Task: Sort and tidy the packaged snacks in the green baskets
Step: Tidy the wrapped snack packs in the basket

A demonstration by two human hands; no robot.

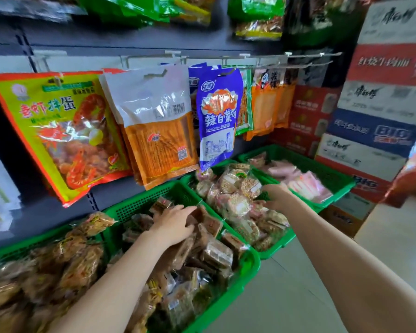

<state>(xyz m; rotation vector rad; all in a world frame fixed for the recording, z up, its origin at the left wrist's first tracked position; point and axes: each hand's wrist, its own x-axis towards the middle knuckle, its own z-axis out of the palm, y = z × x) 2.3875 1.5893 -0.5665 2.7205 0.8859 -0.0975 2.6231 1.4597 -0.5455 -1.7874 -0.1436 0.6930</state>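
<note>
A dark shelving wall (pixel 58 203) carries hanging snack bags on hooks, among them a large prawn-printed bag (pixel 58 131), an orange-and-white bag (pixel 154 131) and a blue bag (pixel 217 116). To the right stands a stack of cartons (pixel 380 109).

Below the bags runs a row of green baskets, tilted toward the aisle. The nearest basket (pixel 10 255) holds large brown snack bags (pixel 65 265). The second basket (pixel 247 267) is heaped with small square brown packets (pixel 216 253). The third basket (pixel 277 246) holds round grain-cake packets (pixel 235 188), and the far basket (pixel 327 171) holds pink packets (pixel 305 186).

The step in hand looks like straightening the contents of the two middle baskets at once. The left hand (pixel 172 222) lies on the pile of square packets near the back of the second basket, its fingers fairly straight and pressing down on a packet rather than curling round it. The right hand (pixel 275 197) reaches to the far edge of the third basket beside the round cakes; motion blur hides its fingers, so whether they grasp a packet or simply push I cannot tell.

The next move probably calls for lifting or sliding any stray packet to its matching basket, then levelling each heap so nothing slips over the low front rims. The wrappers look slick and crinkly, so a light, flat push should shift several together.
</note>
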